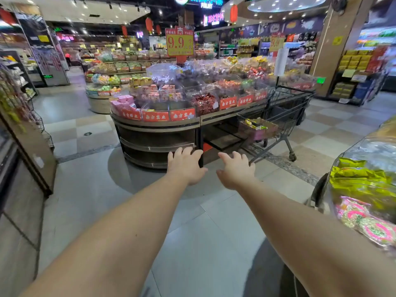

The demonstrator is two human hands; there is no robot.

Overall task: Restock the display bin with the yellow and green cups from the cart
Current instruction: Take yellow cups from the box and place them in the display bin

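Both our hands, left hand [186, 168] and right hand [235, 170], reach out spread and empty, well short of the cart [285, 112]; a hasty grab could tip its cups [254, 124].

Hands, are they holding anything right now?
No. The left hand and right hand are both empty, fingers loose, stretched out over the floor. The cart stands farther ahead, untouched.

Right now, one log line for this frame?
phase: approach | left hand: open, empty | right hand: open, empty | black wire shopping cart: beside round wooden display stand, cardboard box inside | restock: not started
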